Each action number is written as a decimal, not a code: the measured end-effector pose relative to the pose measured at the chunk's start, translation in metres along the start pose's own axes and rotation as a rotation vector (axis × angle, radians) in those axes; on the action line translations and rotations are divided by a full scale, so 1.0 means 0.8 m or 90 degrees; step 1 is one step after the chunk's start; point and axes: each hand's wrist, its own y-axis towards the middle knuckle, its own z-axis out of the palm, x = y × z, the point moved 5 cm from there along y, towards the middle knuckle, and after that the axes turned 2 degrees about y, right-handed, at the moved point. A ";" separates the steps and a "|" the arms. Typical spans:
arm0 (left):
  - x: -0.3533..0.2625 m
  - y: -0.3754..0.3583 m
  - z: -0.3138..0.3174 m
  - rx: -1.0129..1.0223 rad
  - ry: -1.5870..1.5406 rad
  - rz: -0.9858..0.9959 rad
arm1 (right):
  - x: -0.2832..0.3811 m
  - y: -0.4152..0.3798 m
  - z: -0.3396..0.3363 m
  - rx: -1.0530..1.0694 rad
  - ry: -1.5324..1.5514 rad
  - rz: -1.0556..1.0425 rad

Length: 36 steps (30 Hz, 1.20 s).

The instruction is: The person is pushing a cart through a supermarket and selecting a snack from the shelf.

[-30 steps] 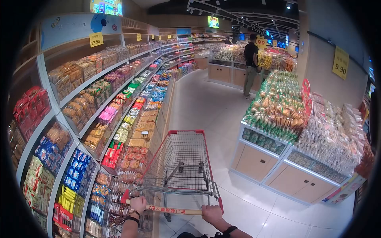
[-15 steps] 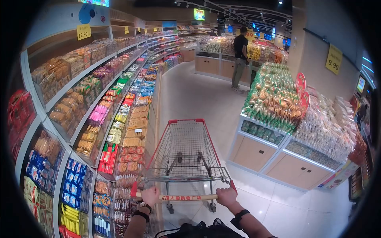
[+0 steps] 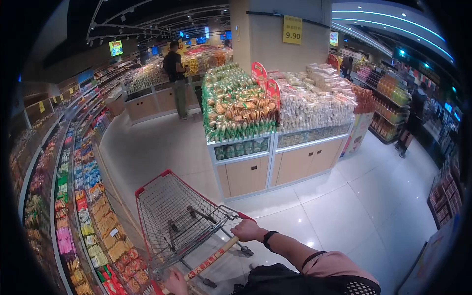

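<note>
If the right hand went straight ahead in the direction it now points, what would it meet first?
Probably the wire basket of the shopping cart: the right hand grips the handle bar and points toward it. Beyond lie the snack shelves; depth is unclear.

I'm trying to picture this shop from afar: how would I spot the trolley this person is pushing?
Start at the long wall of snack shelves on the left side of the aisle. Right beside them, on the white tiled floor, stands the shopping cart, with the right hand and left hand on its handle. It is the only wire basket with red trim, and it is empty.
</note>
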 end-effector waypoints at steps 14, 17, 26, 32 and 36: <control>-0.068 0.164 -0.027 -0.125 0.173 0.406 | -0.087 0.140 0.033 -0.100 -0.028 -0.073; -0.156 0.217 -0.104 -0.246 0.224 0.420 | -0.107 0.179 0.042 -0.085 -0.017 -0.082; -0.287 0.272 -0.130 -0.314 0.345 0.542 | -0.149 0.273 0.062 -0.055 -0.027 -0.088; -0.264 0.302 -0.121 -0.258 0.327 0.541 | -0.165 0.316 0.073 -0.012 -0.027 -0.012; -0.230 0.324 -0.113 -0.216 0.295 0.540 | -0.171 0.327 0.080 -0.034 -0.034 -0.021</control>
